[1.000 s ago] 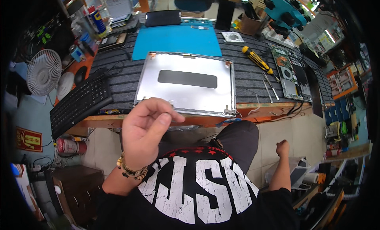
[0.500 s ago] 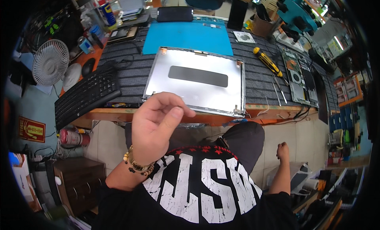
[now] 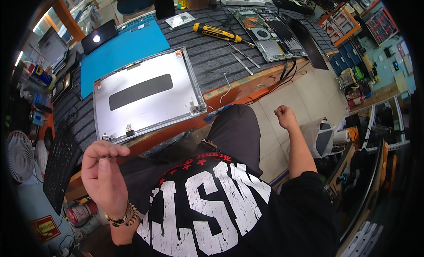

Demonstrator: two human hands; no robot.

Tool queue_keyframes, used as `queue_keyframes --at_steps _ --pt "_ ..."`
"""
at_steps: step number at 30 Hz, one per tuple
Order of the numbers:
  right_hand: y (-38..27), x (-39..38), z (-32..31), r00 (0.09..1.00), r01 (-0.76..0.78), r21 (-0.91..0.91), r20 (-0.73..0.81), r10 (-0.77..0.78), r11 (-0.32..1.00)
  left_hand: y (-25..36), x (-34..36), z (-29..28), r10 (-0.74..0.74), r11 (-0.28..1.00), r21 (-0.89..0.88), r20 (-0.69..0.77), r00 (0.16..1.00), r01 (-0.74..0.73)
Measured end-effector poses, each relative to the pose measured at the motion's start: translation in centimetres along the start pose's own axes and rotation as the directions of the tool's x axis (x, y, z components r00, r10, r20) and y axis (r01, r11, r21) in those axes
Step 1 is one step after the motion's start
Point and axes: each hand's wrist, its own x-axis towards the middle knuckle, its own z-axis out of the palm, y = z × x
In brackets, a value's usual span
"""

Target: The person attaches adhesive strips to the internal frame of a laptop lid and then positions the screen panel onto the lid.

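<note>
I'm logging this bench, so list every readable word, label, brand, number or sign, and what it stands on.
Black shirt: large white block letters, smaller red lettering above; legible in part, but not copied here.
Red sign: yellow markings, too small to read.
Blue spray can: label too blurred.
Silver lid panel: no wording that I can make out.
Black keyboard: key marks too small to read.

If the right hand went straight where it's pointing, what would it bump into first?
The right hand would probably meet the workbench's orange front edge first, though the hand's height is unclear, so it might pass above.
</note>
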Motion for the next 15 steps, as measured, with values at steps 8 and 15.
queue_keyframes --at_steps 8,15 --pt "1.2 -3.6 2.2 0.997 0.081 0.016 -0.021 -0.081 0.997 -0.7 0.3 -0.7 0.006 1.0 -0.011 0.123 0.992 -0.004" --pt "2.0 -8.1 3.7 0.948 0.015 -0.081 0.317 0.011 0.997 -1.3 0.7 -1.4 -0.06 0.998 0.0 0.16 0.985 0.061"
